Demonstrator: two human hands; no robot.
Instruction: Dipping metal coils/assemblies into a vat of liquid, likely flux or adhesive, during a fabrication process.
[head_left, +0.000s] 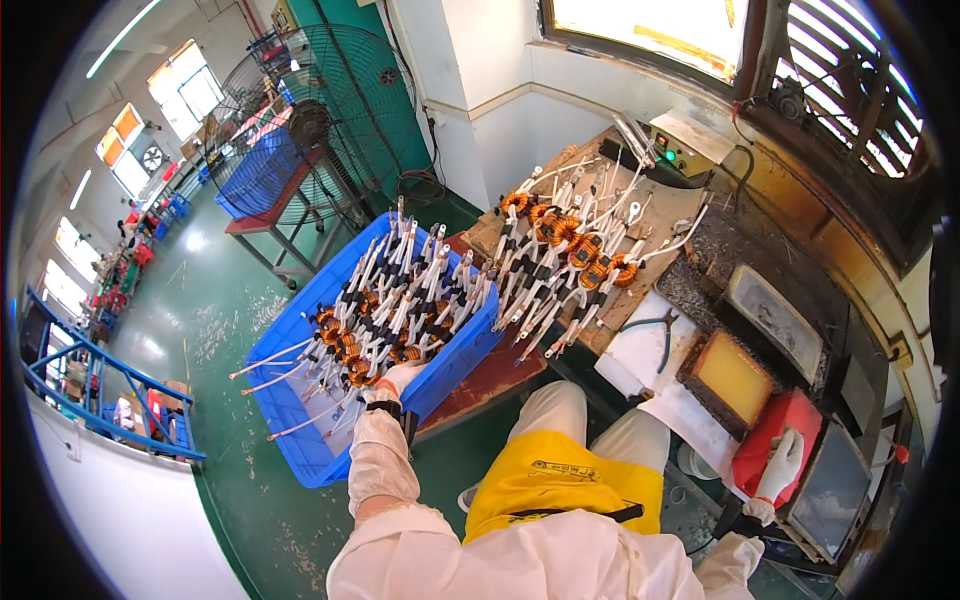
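Coils point(358, 371) with mostly forward-slanting white leads point(405, 290) in blue bin point(458, 364), just ahead of left hand point(402, 377); right hand point(784, 464) well apart, at red object point(773, 422). Cannot tell either hand's closure or hold.

Blue tub point(465, 355): packed with wired coils point(405, 295) (lead ends point(258, 371) poke over its left rim) | right of tub: coil heap point(572, 245) blocks bench | behind tub: fan point(308, 122) | left of tub: floor point(220, 400) gives passage

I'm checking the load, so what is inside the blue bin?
In the blue bin, orange coils with white leads lie heaped beside the left hand. The heap covers whatever lies beneath.
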